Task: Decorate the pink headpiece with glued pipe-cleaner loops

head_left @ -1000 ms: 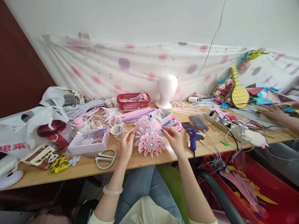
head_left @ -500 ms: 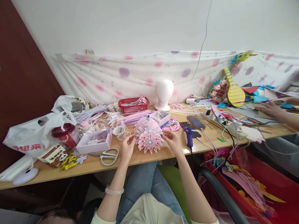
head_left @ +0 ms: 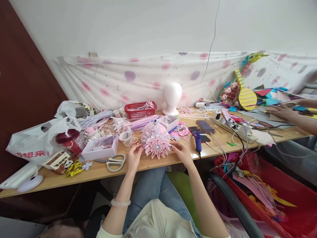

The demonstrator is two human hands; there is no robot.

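A pink headdress [head_left: 155, 132], made of fuzzy petals, stands at the table's front edge. Its large front flower has pearls at the centre and red beads around them, and a blue gem tops the piece. My left hand [head_left: 134, 156] pinches its left side between thumb and fingers. On the opposite side, my right hand [head_left: 182, 152] grips the right edge the same way. Close to my left hand lie grey-handled scissors [head_left: 116, 162] and a paper cup [head_left: 126, 138]. A blue glue gun [head_left: 197, 142] rests to the right of my right hand.
Behind the headdress are a white foam head [head_left: 172, 98] and a red basket [head_left: 140, 112]. A white box [head_left: 99, 151] of beads sits left. Cables and a power strip [head_left: 237, 130] lie right, near another person's hand [head_left: 282, 111]. A red bin [head_left: 279, 188] stands below.
The whole view has shifted slightly. Both my hands keep their hold on the sides of the headdress, with little visible movement.
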